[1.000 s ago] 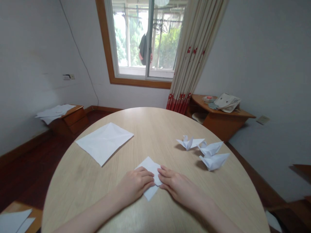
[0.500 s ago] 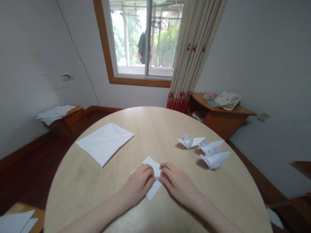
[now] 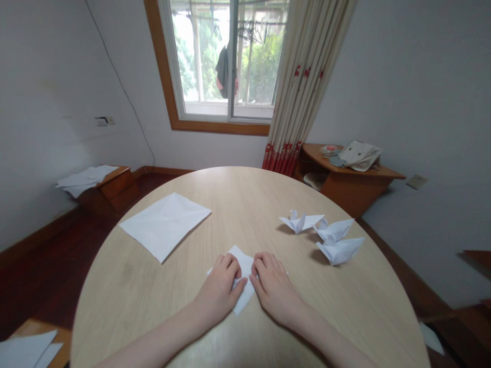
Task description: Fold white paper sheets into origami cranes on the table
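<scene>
A small folded piece of white paper (image 3: 244, 295) lies on the round wooden table (image 3: 245, 189) in front of me, its corners pointing toward and away from me. My left hand (image 3: 220, 283) is closed on its left part, fingers curled and thumb pressed near the middle. On the other side my right hand (image 3: 274, 286) grips the paper's right part, with its thumb almost meeting the left one. Both hands cover much of the paper, so its side folds are hidden.
Three folded paper cranes (image 3: 341, 250) stand at the right of the table. A creased white sheet (image 3: 164, 225) lies at the left. Beyond the table are a low cabinet with papers (image 3: 90, 176), a corner desk (image 3: 345, 179) with a cloth bag (image 3: 360, 155), and a curtain (image 3: 307, 76).
My right hand has shifted slightly away from me, its fingers a little straighter over the paper. The left hand has barely moved and both stay on the paper.
</scene>
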Available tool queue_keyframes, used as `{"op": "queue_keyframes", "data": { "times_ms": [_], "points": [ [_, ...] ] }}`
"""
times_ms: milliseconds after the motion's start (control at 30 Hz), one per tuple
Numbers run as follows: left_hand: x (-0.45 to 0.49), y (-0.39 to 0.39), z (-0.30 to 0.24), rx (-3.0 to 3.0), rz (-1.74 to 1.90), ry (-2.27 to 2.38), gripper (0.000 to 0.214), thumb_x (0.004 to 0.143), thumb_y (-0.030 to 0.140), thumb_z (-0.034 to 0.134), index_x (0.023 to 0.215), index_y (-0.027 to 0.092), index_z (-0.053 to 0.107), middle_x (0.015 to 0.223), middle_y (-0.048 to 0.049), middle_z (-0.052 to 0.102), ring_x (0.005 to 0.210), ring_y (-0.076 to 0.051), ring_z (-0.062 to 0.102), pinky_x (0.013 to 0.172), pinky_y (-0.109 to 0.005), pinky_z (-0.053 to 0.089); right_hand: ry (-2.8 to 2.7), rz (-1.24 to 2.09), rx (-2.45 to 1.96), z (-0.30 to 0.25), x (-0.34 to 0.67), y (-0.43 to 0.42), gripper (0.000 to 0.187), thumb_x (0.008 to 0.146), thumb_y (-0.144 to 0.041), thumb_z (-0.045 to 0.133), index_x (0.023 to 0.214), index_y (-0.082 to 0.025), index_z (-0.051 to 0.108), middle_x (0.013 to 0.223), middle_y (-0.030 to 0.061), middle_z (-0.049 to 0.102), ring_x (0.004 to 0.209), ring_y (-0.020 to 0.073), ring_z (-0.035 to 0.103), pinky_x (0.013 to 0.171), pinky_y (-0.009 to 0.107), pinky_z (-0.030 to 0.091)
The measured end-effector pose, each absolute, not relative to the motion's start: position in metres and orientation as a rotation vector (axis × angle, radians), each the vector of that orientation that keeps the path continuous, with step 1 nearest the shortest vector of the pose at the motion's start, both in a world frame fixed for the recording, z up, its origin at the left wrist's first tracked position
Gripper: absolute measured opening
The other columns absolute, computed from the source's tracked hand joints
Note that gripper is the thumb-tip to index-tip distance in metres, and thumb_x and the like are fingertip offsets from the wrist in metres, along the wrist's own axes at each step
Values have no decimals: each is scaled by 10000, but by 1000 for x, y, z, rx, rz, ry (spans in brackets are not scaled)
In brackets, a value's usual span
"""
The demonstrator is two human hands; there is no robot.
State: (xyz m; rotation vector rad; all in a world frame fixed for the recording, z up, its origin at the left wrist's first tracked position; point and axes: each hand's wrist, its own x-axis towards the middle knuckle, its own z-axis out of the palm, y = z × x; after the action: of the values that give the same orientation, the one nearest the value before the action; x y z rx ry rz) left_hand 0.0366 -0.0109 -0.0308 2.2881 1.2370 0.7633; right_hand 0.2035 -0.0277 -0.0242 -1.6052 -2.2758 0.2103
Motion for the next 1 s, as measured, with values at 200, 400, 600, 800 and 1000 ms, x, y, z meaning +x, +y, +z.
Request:
{"op": "queue_keyframes", "data": {
  "times_ms": [200, 400, 600, 800, 1000],
  "points": [
    [38, -12, -29, 2238, 777, 1248, 101, 862, 151, 545, 786, 190, 491, 892, -43, 558, 871, -219, 532, 770, -356, 462, -2335, 95, -1616, -27, 200, -30, 67, 898, -148, 443, 904, -177, 502, 1015, 120, 577, 946, 276, 534, 821, 431, 432],
    [33, -8, -30, 2141, 773, 1177, 87, 853, 116, 553, 818, 185, 513, 928, -48, 564, 922, -221, 535, 815, -356, 442, -2309, 137, -1600, -25, 207, -24, 78, 865, -130, 513, 893, -199, 488, 980, 65, 575, 936, 241, 535, 840, 395, 415],
    [26, -1, -34, 2048, 746, 1116, 125, 801, 58, 562, 829, 179, 568, 942, -42, 570, 922, -205, 540, 821, -323, 426, -2339, 354, -1616, -18, 217, -18, 164, 852, -114, 554, 977, -202, 494, 1162, 79, 541, 1097, 252, 490, 929, 429, 377],
    [19, 3, -28, 2042, 708, 964, 142, 817, 45, 531, 801, 175, 587, 956, -41, 566, 958, -192, 543, 867, -304, 419, -2386, 427, -1595, -15, 227, -15, 235, 871, -128, 482, 1085, -225, 500, 1289, 101, 499, 1263, 271, 393, 1027, 496, 303],
    [12, 6, -26, 2074, 646, 906, 204, 796, 9, 512, 842, 183, 610, 988, -36, 566, 981, -180, 548, 898, -304, 423, -2496, 477, -1676, -17, 235, -10, 515, 896, -217, 433, 1405, -224, 359, 1540, 118, 272, 1442, 261, 132, 1118, 529, 164]
  ]
}}
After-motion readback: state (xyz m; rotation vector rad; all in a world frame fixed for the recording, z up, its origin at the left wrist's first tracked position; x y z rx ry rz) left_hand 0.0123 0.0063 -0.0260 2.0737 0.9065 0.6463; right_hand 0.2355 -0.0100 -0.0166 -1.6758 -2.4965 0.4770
